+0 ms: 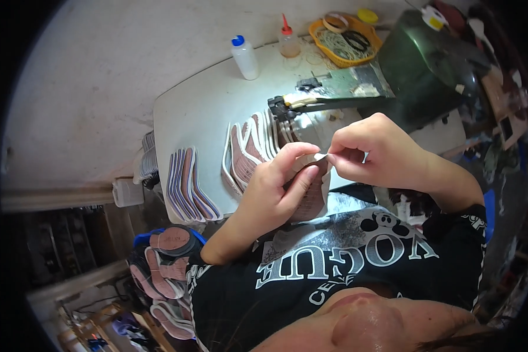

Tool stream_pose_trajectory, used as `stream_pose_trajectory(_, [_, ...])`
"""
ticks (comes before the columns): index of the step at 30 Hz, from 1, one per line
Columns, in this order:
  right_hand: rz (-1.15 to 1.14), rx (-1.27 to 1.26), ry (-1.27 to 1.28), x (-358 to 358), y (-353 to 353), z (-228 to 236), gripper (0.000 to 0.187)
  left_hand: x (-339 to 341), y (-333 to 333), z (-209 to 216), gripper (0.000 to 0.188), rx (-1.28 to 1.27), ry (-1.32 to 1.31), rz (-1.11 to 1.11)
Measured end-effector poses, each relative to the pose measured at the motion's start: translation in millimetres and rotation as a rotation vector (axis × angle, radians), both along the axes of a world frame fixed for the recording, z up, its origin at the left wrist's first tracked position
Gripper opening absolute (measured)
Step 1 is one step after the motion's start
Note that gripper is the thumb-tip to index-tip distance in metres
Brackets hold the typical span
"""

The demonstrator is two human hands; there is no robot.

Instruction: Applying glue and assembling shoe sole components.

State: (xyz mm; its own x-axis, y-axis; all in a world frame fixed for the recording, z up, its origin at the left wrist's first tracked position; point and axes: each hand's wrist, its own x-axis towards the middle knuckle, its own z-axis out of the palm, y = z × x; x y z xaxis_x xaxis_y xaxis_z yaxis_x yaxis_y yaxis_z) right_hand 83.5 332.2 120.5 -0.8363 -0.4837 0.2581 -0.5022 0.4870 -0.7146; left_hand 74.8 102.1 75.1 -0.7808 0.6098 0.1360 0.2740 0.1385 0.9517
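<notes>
In front of my chest, my left hand [273, 185] is closed on a pinkish-brown shoe sole [310, 204], thumb and fingers at its upper end. My right hand [372, 149] pinches a small white strip [320, 156] at that same end, its fingertips almost touching the left ones. The fingers hide where strip and sole meet. Just beyond my left hand, several white-edged soles [240, 149] stand in a row on the pale table [193, 111]. Another row of soles [188, 185], with bluish edges, stands farther left.
A dark green machine [419, 64] fills the right side, its narrow arm [328, 104] reaching over the table. At the back are a blue-capped bottle [245, 60], a red-tipped bottle [288, 44] and a yellow basket [328, 54]. More soles [170, 240] lie in a blue container at lower left.
</notes>
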Motion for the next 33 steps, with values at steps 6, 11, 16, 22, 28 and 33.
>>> stream_pose_trajectory(6, [-0.06,-0.078,-0.231,-75.8,-18.2,18.9,0.017,-30.2,-47.9,-30.8,0.02,0.285,-0.044,0.321])
stream_pose_trajectory(11, [-0.242,0.487,-0.246,-195.8,-42.9,-17.2,0.072,-65.5,-93.2,-52.8,0.022,0.716,-0.437,0.466])
stream_pose_trajectory(16, [-0.346,0.738,-0.389,-289.8,-65.3,-79.8,0.104,-77.5,-96.2,-75.4,0.024,0.768,-0.517,0.564])
stream_pose_trajectory(22, [-0.433,0.38,-0.39,-339.5,-80.6,-128.9,0.087,-75.3,-104.2,-88.3,0.029,0.765,-0.624,0.436])
stream_pose_trajectory(28, [-0.102,0.341,-0.16,-322.7,-96.5,-99.8,0.063,-70.1,-115.8,-89.2,0.04,0.679,-0.604,0.328])
stream_pose_trajectory(33, [0.219,0.595,-0.037,-259.2,-115.3,-42.5,0.064,-68.4,-114.2,-95.2,0.044,0.677,-0.605,0.312])
